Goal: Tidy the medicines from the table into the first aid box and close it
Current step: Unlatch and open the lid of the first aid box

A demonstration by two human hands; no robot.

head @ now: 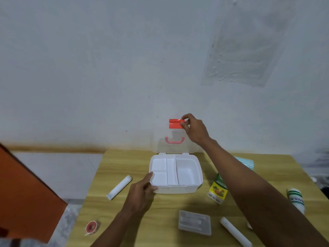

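Note:
The white first aid box (197,182) stands open in the middle of the wooden table (124,157), its divided tray holding nothing. Its clear lid (160,139) is upright, with a pink handle (174,140) and a red latch (175,123) on top. My right hand (194,129) pinches the red latch. My left hand (142,189) rests against the box's front left corner. Around the box lie a white roll (119,187), a tape roll (91,227), a clear plastic case (195,222), a green and yellow carton (218,190), another white roll (235,231) and a white and green bottle (296,199).
A striped cloth (246,162) lies at the table's back right, partly behind my right arm. An orange panel (26,193) stands to the left of the table. The white wall is close behind the box lid.

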